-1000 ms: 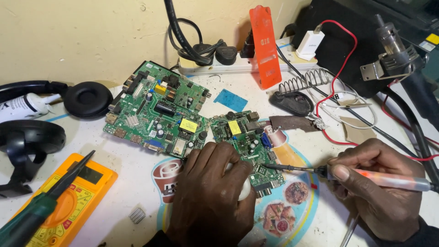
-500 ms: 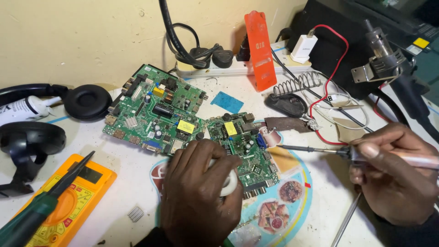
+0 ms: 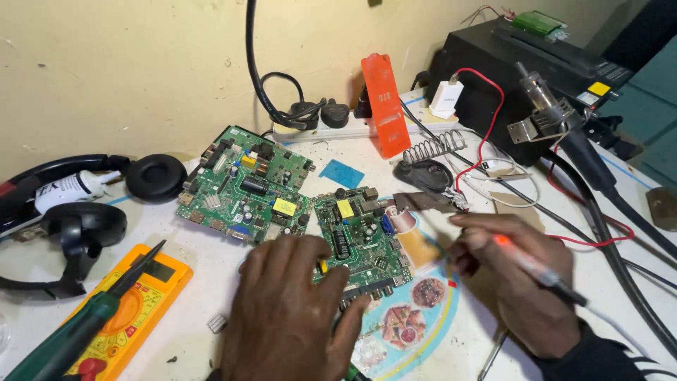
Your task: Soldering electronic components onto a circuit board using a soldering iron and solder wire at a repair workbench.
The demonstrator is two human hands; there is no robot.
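Under left hand, board's near corner.

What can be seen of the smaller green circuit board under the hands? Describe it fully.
The smaller green circuit board lies flat on the white table, partly over a round printed mat, just right of a larger green board. It looks like bare rigid board carrying a yellow block, black chips, small capacitors, a blue connector and a dark connector strip along its near edge. The left hand rests on its near left corner; the right hand, holding a pen-like tool, sits to its right.
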